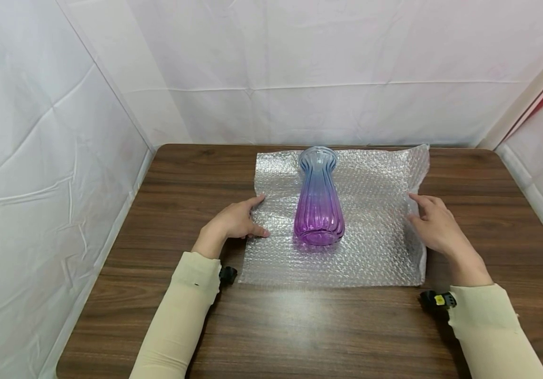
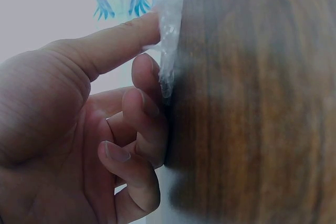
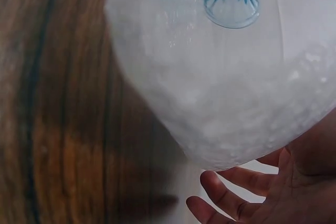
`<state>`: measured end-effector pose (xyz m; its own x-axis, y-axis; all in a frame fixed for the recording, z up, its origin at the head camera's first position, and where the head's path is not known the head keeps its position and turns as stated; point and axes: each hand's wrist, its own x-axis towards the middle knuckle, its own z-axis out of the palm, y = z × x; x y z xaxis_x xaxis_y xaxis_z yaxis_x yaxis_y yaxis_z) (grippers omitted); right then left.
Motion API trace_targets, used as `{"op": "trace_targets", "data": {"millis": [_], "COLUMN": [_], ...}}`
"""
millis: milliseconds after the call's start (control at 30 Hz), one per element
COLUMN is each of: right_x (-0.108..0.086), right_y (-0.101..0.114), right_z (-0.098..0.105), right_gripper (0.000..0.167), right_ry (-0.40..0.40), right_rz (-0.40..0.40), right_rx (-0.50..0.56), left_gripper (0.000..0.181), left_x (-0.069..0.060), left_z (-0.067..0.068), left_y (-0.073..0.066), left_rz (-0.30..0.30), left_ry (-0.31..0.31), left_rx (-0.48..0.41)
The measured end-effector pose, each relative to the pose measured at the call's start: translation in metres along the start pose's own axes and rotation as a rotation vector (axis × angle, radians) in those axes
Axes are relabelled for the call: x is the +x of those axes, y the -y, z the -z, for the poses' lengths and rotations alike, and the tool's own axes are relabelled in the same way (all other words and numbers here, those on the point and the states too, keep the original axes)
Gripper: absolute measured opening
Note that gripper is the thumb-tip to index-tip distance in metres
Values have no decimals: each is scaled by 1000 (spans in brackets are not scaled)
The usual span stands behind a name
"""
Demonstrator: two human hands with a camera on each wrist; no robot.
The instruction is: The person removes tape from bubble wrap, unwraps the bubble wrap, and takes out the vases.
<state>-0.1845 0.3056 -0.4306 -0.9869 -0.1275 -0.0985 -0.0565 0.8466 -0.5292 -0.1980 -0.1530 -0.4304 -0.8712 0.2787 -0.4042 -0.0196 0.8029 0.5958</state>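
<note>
A ribbed glass vase, blue at the mouth and purple at the base, lies on its side on a sheet of bubble wrap. Its mouth points to the far side of the table. My left hand touches the sheet's left edge with thumb and index finger apart, the other fingers bent beside the edge in the left wrist view. At the opposite edge, my right hand holds the raised bubble wrap between thumb and fingers. The sheet hides that thumb in the right wrist view.
Brown wood-grain table lies under everything. White cloth walls stand behind it and on both sides. Small black cameras sit at both wrists, by pale sleeves.
</note>
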Motion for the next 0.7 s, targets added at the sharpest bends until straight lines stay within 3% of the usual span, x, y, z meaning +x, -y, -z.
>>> {"op": "trace_targets", "data": {"millis": [700], "right_x": [1], "right_y": [-8], "right_z": [0], "right_gripper": [59], "right_ry": [21], "right_rz": [-28], "right_rx": [-52], "left_gripper": [105], "left_x": [0], "left_z": [0], "left_y": [1], "left_rz": [-9], "left_ry": [-5], "left_rx": [7]}}
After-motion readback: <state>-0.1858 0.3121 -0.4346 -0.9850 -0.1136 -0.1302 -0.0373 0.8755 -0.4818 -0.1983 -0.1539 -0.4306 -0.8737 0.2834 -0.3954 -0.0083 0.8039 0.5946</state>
